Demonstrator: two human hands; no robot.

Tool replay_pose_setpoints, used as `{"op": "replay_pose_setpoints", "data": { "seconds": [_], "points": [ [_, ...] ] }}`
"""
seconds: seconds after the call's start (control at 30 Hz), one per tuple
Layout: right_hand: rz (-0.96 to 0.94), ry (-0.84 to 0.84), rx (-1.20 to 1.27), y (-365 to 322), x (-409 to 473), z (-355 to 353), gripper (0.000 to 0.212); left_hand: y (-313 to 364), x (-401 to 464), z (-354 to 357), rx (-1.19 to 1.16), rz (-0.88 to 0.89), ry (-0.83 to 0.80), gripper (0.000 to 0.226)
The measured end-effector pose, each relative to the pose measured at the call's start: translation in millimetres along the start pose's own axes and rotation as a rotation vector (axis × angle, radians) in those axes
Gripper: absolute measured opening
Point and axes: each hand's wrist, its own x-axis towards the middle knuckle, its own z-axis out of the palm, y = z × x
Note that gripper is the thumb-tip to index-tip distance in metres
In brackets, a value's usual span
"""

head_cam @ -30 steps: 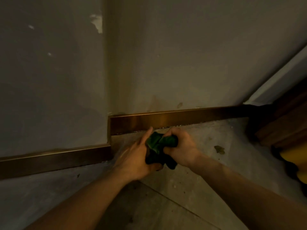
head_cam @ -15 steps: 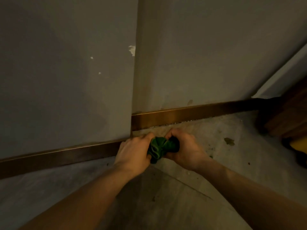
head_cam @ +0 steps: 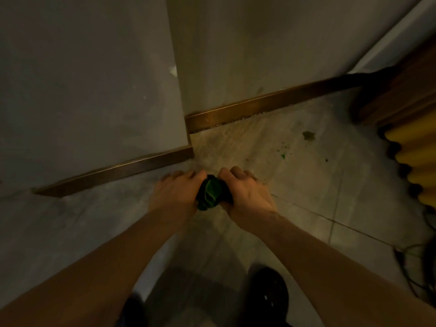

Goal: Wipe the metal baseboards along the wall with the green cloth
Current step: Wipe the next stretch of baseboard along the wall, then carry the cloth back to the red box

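Observation:
A bunched green cloth (head_cam: 211, 193) is held between both hands above the tiled floor. My left hand (head_cam: 175, 193) grips its left side and my right hand (head_cam: 245, 193) grips its right side. The brown metal baseboard runs along the wall in two stretches: a left stretch (head_cam: 113, 172) under the nearer wall and a right stretch (head_cam: 259, 108) under the recessed wall, meeting at a protruding corner. Both hands are a short way in front of the corner, apart from the baseboard.
Grey walls rise behind the baseboards. Green specks and a stain (head_cam: 308, 135) lie on the floor tiles at right. A yellow ribbed object (head_cam: 415, 161) and dark wooden furniture (head_cam: 401, 90) stand at the right edge. A black shoe (head_cam: 269, 293) is below my arms.
My hands with the cloth have drawn back from the baseboard corner toward me. The view has tilted down, so the shoe and more floor show.

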Motion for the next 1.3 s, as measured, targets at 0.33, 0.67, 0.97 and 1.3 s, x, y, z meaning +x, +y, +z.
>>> {"op": "replay_pose_setpoints", "data": {
  "seconds": [0.33,0.67,0.97,1.3],
  "points": [
    [0.06,0.016,-0.006,-114.1,-76.7,-180.9,0.051,58.6,-91.0,-202.2,-0.003,0.041,0.002,0.035],
    [0.113,0.005,-0.021,-260.2,-136.2,-380.1,0.045,86.5,-193.9,-416.8,-0.014,0.085,0.081,0.033],
    [-0.028,0.073,-0.017,-344.5,-157.7,-487.9,0.037,101.3,-260.6,-547.0,0.005,-0.087,0.161,0.029],
    [-0.34,0.211,-0.078,-401.4,-166.6,-588.0,0.046,135.3,-330.8,-655.5,0.037,-0.307,0.461,0.033]
  ]
}}
